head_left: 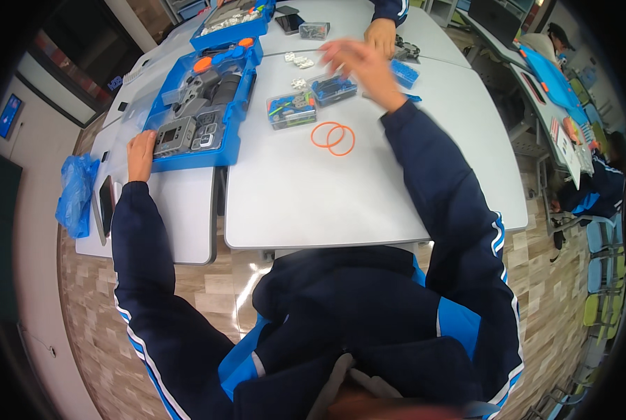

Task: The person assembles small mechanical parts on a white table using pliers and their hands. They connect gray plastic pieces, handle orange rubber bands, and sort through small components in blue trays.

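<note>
My left hand [141,155] grips the near left corner of a blue storage tray [230,143], its fingers beside a grey controller block [174,136]. My right hand [363,68] is smeared by motion; its fingers look stretched out and apart, with nothing visible in them. Below it stands a small clear box of dark and blue parts [334,89]. Next to that box is another clear box with green, blue and grey pieces [291,112]. Two overlapping orange rings [332,138] lie on the white table [313,210] closer to me.
Across the table, another person's hand [381,36] is by a dark grey part [407,49]. Blue pieces [404,73] and white connectors [300,63] lie nearby. A second blue tray [232,31] stands beyond the first. A blue plastic bag [78,192] hangs at the left.
</note>
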The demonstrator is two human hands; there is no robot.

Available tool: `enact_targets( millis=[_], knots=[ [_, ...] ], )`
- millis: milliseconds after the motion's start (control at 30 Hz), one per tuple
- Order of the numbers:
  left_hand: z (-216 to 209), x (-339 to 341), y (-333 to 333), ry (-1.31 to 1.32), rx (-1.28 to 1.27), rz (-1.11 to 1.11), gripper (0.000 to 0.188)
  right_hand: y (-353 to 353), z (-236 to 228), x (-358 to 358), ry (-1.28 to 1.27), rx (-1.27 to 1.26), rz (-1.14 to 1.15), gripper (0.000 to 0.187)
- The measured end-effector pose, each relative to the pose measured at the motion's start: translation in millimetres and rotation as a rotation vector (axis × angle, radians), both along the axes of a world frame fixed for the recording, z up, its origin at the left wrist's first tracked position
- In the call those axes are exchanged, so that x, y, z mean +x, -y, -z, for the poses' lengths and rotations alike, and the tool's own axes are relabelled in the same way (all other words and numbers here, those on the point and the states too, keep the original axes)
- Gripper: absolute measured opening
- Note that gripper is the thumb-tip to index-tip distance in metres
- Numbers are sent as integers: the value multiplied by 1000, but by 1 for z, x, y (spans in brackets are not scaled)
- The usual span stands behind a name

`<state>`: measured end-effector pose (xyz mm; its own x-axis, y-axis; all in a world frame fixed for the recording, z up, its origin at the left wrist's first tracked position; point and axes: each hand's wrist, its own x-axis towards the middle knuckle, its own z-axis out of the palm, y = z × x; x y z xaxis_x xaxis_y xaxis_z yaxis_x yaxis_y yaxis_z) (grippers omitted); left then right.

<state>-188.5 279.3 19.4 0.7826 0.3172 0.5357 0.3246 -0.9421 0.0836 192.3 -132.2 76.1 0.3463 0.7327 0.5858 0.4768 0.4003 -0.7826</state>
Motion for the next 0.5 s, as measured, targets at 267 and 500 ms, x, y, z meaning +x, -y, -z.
enact_targets(
  millis=[267, 500],
  knots=[
    [3, 7, 18, 171, -63, -103, 45, 91, 61, 233, 37, -85, 923, 35],
    [4, 8, 23, 211, -126, -118, 46, 62, 70, 218, 616, -459, 948, 59]
  ],
)
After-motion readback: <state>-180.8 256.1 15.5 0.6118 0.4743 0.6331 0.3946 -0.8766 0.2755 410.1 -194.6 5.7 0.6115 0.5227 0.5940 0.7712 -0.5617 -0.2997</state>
